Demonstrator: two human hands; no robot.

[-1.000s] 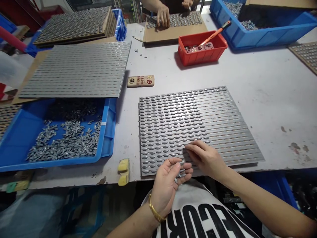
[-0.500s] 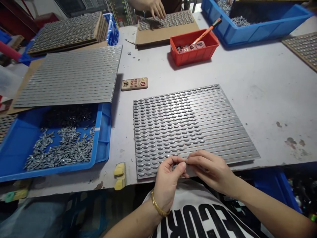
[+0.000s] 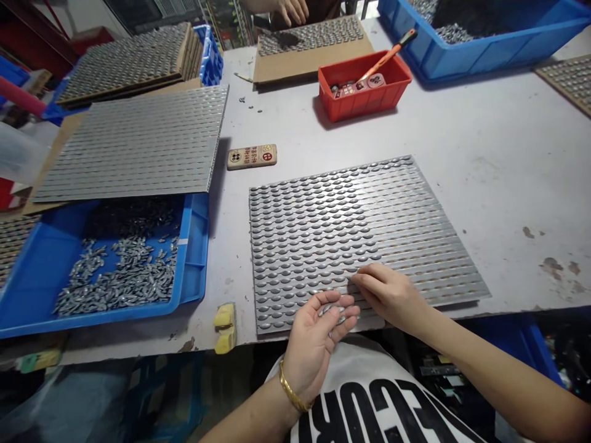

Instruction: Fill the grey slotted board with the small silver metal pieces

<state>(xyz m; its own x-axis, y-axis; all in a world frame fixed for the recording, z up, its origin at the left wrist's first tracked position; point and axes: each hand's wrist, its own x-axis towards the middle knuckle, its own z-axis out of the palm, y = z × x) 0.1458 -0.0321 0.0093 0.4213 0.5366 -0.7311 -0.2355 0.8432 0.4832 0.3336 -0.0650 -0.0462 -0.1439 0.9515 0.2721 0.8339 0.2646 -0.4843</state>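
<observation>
On the grey board (image 3: 425,231) at the table's (image 3: 508,197) near edge, the right hand (image 3: 390,298) has just come back from the left hand (image 3: 314,335) to a row's end, so likely another piece going in. Board's left part is studded with oval pieces (image 3: 276,307), right part bare slots. From here, right fingertips look narrow, can't tell if gripping anything; left fingers curl loosely around spare pieces (image 3: 341,319).

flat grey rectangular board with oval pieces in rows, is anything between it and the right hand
Nothing visible is; the bare right hand has its fingertips at the flat grey rectangular board, though contact is unclear. The cupped left hand, holding small grey oval pieces, is close beside, toward the near edge, not between them.
</observation>
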